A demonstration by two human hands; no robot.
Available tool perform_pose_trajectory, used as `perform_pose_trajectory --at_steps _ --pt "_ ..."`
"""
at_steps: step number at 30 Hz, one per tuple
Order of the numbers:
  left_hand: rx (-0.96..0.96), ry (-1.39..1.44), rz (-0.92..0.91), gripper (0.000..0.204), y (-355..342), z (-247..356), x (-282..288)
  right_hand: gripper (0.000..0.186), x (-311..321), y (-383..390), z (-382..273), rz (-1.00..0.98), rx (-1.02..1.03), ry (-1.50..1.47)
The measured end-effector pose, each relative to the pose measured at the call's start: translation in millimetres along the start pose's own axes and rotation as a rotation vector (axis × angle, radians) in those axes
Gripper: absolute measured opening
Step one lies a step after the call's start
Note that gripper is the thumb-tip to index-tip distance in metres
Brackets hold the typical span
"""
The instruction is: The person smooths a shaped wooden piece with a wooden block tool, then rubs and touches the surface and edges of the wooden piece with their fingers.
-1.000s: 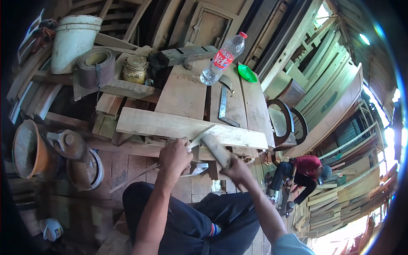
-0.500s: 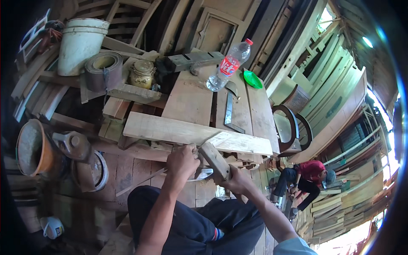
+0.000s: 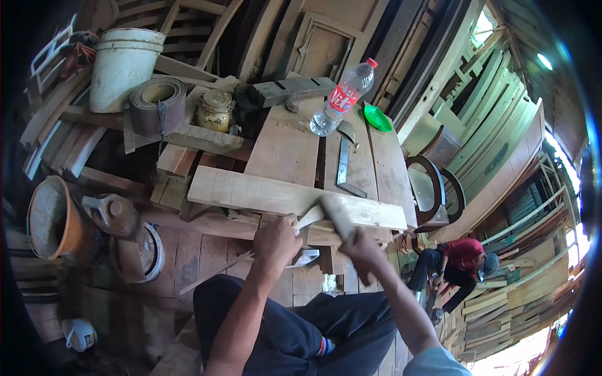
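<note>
My left hand (image 3: 276,243) grips a slim, pale piece (image 3: 310,217), my right hand (image 3: 365,252) a blurred, brown wooden block (image 3: 339,219); I'd best steady both against the long, pale wooden plank (image 3: 251,188) along the plank-topped wooden bench's (image 3: 281,150) near edge.

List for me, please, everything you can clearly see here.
Bench: 1, brown, centre
Plank: 1, pale, bench's front
Wooden block: 1, brown, near plank
Narrow piece: 1, pale, block's left
Bottle: 1, clear, bench top
Dish: 1, green, beside bottle
Metal square: 1, grey, mid-bench
Jar: 1, yellowish, upper left
Coiled strip: 1, brown, beside jar
Bucket: 1, white, upper left
Pail: 1, orange, far left
Tub: 1, white, lower left
Chair: 1, dark, bench's right
Boards: many, brown, right
Person: 1, red shirt, lower right
Left hand: 1, bare, gripping narrow piece
Right hand: 1, bare, gripping block
Trousered legs: 2, dark, bottom
</note>
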State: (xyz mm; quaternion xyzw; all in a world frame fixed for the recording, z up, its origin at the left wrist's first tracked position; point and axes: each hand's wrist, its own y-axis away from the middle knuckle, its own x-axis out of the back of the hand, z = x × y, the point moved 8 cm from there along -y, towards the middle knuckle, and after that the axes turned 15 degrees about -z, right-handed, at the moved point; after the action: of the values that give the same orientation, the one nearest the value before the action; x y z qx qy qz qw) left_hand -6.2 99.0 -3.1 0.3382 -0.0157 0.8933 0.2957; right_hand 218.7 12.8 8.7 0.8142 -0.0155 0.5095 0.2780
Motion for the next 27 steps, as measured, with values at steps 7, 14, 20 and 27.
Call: perform_pose_trajectory --at_steps 7,14,20,27 --pt "0.023 0.04 -0.03 0.017 6.4 -0.2 4.9 0.054 13.0 -5.6 -6.5 -0.045 -0.006 -0.062" --pt "0.013 0.058 -0.016 0.02 3.6 -3.7 6.7 0.05 18.6 -2.8 -11.2 -0.056 0.009 -0.011" --pt "0.079 0.046 -0.082 0.017 1.7 -5.9 5.0 0.047 -35.6 28.4 -42.0 0.087 0.371 0.29" --pt "0.045 0.012 -0.016 0.019 -3.0 -3.2 3.2 0.05 -9.3 19.2 -38.9 -0.04 0.175 0.06"
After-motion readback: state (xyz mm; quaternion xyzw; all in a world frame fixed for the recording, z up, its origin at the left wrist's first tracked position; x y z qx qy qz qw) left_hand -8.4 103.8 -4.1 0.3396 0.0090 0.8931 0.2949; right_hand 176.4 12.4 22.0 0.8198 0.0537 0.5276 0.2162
